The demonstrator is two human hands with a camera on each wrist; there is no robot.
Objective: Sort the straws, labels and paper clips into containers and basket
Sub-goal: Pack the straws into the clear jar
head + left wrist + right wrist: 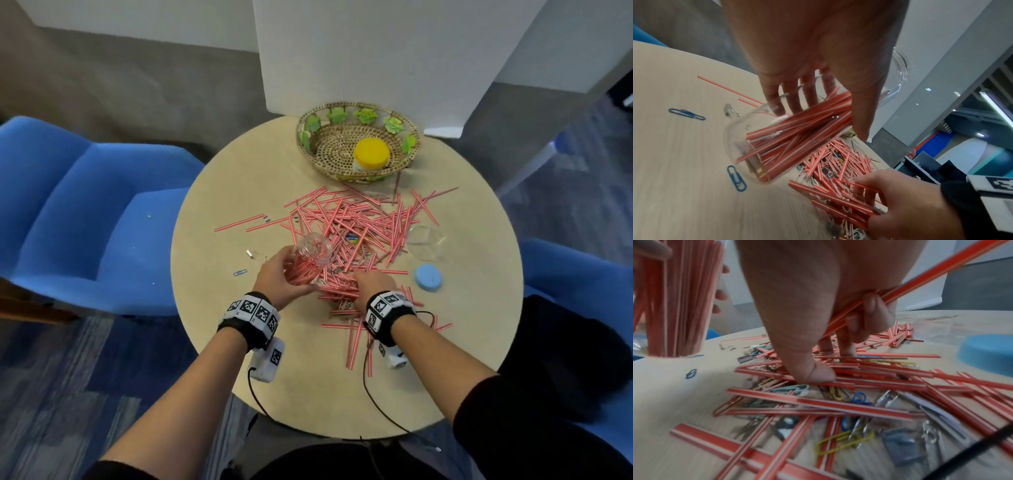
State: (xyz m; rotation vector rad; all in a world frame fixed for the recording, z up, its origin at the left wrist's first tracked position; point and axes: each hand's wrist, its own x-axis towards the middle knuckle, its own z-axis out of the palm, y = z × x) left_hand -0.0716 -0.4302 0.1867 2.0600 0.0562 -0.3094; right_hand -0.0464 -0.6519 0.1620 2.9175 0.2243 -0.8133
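Note:
My left hand [278, 275] grips a clear jar [311, 257] partly filled with red-and-white straws [797, 129], tilted above the table's left centre. In the left wrist view the fingers of that hand [807, 78] wrap the jar [744, 146]. My right hand [371, 285] is down on the straw pile [359, 222]. In the right wrist view two curled fingers of this hand [865, 321] hold a few straws [920, 282] against the palm, while the thumb and the other fingers touch straws on the table. Coloured paper clips [844, 441] lie mixed under the straws.
A woven basket [305, 137] at the back holds a yellow-lidded jar [371, 152]. Right of the pile are a clear container [426, 241] and a blue lid [427, 277]. A blue paper clip [240, 272] lies left of the jar on the round table [219, 212]. Blue chairs flank it.

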